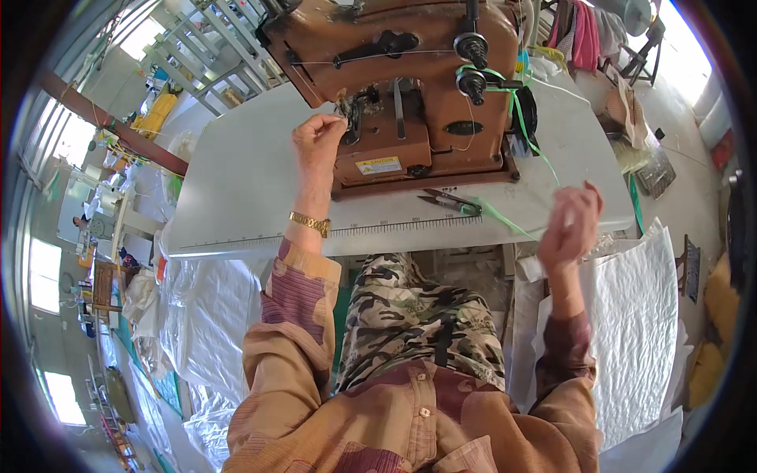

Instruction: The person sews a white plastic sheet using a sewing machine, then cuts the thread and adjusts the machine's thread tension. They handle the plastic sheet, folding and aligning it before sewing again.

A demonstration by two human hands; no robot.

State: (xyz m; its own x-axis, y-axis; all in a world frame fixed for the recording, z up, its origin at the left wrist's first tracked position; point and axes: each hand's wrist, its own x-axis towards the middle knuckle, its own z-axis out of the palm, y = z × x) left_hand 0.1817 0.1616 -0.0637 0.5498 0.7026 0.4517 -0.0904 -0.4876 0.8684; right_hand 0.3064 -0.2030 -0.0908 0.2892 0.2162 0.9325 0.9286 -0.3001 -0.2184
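A brown industrial sewing machine [481,126] stands toward twelve o'clock on a pale grey surface [236,169]. The left hand [319,135], at eleven o'clock, has its thumb and fingertips pinched together beside the machine's needle area; I cannot tell whether a thread is between them. A gold-coloured metal band [309,224] circles that wrist.

The right hand [569,225], at three o'clock, is motion-blurred above the surface's near edge, fingers loosely curled; I cannot tell whether it has hold of anything. Black-bladed thread snips [451,202] lie at two o'clock, in front of the machine, with a green strip [505,220] running from their handle end toward the right hand. A ruler scale [406,225] is marked along the near edge.

Another green ribbon [520,118] hangs from the black tension knobs [471,79] at one o'clock. Silvery-white sheeting [631,339] hangs at four o'clock, and clear plastic sheeting [213,315] at eight.
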